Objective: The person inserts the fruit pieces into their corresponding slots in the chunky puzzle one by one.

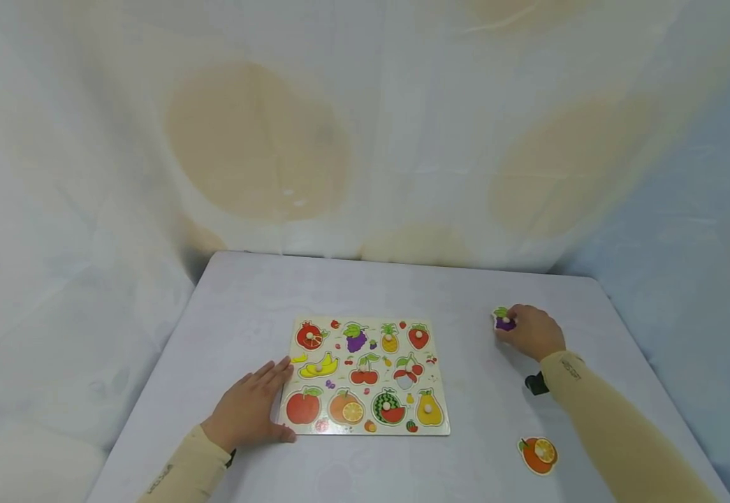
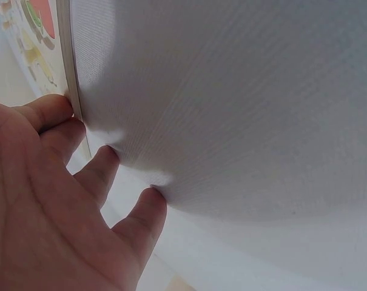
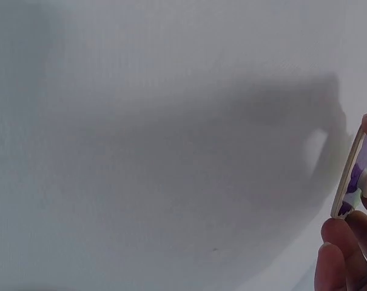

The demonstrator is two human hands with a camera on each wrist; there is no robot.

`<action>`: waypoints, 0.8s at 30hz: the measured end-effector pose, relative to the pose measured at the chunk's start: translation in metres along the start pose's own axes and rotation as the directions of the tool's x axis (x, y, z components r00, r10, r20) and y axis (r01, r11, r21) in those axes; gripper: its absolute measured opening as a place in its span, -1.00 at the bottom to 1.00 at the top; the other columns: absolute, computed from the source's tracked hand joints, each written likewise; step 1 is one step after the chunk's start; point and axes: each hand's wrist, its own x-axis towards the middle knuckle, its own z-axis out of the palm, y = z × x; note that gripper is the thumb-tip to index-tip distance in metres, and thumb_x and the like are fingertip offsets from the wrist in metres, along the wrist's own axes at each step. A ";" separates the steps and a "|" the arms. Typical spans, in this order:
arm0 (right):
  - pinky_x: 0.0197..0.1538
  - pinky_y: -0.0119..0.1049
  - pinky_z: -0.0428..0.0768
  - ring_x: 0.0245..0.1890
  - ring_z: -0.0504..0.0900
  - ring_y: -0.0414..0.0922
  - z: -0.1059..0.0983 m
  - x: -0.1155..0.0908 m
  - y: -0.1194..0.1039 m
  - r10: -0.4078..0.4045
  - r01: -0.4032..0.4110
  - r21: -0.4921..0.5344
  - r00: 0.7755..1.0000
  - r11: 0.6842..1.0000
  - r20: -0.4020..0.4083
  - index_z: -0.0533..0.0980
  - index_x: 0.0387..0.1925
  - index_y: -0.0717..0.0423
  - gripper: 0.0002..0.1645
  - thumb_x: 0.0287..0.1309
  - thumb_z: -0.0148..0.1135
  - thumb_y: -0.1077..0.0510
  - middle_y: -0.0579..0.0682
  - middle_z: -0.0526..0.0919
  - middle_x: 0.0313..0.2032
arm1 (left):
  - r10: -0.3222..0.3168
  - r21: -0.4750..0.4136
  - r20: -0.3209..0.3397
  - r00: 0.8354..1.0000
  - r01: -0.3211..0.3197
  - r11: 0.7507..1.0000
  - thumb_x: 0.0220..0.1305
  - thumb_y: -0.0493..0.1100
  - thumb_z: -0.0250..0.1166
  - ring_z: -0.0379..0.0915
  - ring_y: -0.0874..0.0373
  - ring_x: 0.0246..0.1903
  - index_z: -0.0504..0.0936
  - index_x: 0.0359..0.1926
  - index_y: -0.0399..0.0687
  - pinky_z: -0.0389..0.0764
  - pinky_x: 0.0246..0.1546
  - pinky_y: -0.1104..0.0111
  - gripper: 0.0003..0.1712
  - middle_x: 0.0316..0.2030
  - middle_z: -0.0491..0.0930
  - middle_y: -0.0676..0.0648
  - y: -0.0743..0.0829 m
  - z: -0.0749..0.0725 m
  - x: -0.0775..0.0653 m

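A wooden fruit puzzle board (image 1: 365, 426) lies on the table, its pictures including bananas, cherries, a watermelon and a pear. My left hand (image 1: 248, 405) is spread along the board's left edge, fingertips at its rim and thumb by the lower left corner. Seen from the left wrist, some fingers (image 2: 98, 176) rest on the tabletop beside the board's edge. Off to the right, my right hand (image 1: 533, 332) pinches a grape puzzle piece (image 1: 503, 320) above the table. The right wrist view shows the purple grape piece (image 3: 356, 173) edge-on, with its white knob among the fingers.
An orange puzzle piece (image 1: 537, 455) lies on the table near the front right, left of my right forearm. A pale cloth covers the table (image 1: 402, 286). Curtains with tan spots (image 1: 258, 140) hang behind and at both sides.
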 end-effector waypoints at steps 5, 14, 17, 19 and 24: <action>-0.09 0.15 0.62 -0.18 0.65 0.16 -0.005 -0.004 -0.017 -0.037 0.037 0.010 0.999 0.999 0.000 0.58 0.03 0.32 -0.40 0.06 0.45 -0.01 0.28 0.68 -0.12 | 0.002 -0.002 0.003 1.000 -0.002 1.000 -0.33 0.38 0.62 0.12 -0.12 0.42 0.32 0.45 -0.15 0.29 0.30 -0.16 0.34 0.46 0.23 -0.06 0.000 0.000 0.000; -0.13 0.05 0.66 -0.29 0.64 0.02 -0.008 -0.007 -0.056 -0.093 0.093 -0.009 0.996 0.996 0.011 0.58 0.01 0.29 -0.40 0.01 0.51 -0.01 0.18 0.69 -0.16 | -0.008 -0.014 0.013 1.000 0.008 1.000 -0.34 0.36 0.63 0.10 -0.12 0.43 0.31 0.46 -0.16 0.27 0.30 -0.17 0.35 0.46 0.23 -0.06 0.001 0.000 -0.001; -0.16 0.00 0.68 -0.31 0.63 -0.01 -0.008 -0.008 -0.069 -0.109 0.109 0.003 0.994 0.994 0.013 0.59 0.01 0.27 -0.38 -0.02 0.54 -0.01 0.16 0.69 -0.15 | -0.006 -0.008 0.008 1.000 0.006 1.000 -0.34 0.37 0.62 0.11 -0.12 0.43 0.32 0.45 -0.16 0.27 0.30 -0.17 0.36 0.46 0.23 -0.06 0.001 0.001 -0.001; -0.17 -0.03 0.69 -0.30 0.63 -0.03 -0.007 -0.008 -0.077 -0.119 0.118 0.008 0.993 0.993 0.015 0.59 0.02 0.24 -0.37 -0.03 0.55 -0.02 0.14 0.69 -0.15 | -0.005 -0.008 0.005 1.000 0.005 1.000 -0.34 0.37 0.62 0.11 -0.12 0.42 0.32 0.45 -0.16 0.28 0.30 -0.17 0.35 0.46 0.23 -0.06 0.001 0.001 -0.001; -0.17 -0.09 0.70 -0.27 0.63 -0.04 -0.001 -0.009 -0.097 -0.134 0.133 0.016 0.990 0.991 0.034 0.61 0.03 0.18 -0.37 -0.05 0.57 -0.05 0.09 0.67 -0.11 | -0.007 -0.009 0.008 1.000 0.007 1.000 -0.34 0.36 0.63 0.10 -0.12 0.43 0.32 0.46 -0.15 0.27 0.30 -0.17 0.35 0.46 0.23 -0.06 0.002 0.000 0.000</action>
